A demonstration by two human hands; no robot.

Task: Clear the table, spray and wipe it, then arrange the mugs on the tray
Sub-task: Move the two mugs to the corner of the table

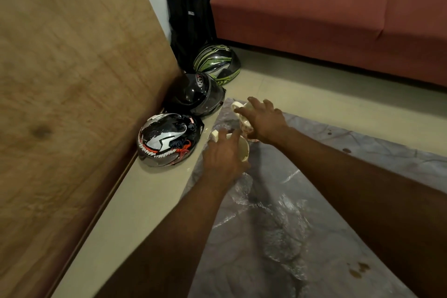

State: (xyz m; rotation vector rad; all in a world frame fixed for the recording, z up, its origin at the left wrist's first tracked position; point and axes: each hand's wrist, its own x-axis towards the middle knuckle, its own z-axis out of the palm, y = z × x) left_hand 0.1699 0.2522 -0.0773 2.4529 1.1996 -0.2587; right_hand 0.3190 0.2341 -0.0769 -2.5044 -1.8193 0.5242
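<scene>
Mid-frame: left hand [223, 156] over plain cream mug [243, 150], right hand [262, 120] seemingly gripping patterned cream mug [245, 126]; left grip unclear.

white "KYT" on black helmet [196, 94]

Two mugs sit at the far corner of one grey sheet [302, 213]: a plain mug [243, 150] nearer and to the left, a patterned mug [245, 126] just beyond it. Two hands reach to them, the left hand [223, 157] at the plain one and the right hand [263, 121] at the patterned one. Left of the sheet three helmets lie in a row on the floor, a fanged helmet [167, 139] nearest, a black helmet [196, 94] next and a green helmet [217, 64] farthest, with one black bag [188, 14] and one red sofa [326, 12] beyond.
</scene>
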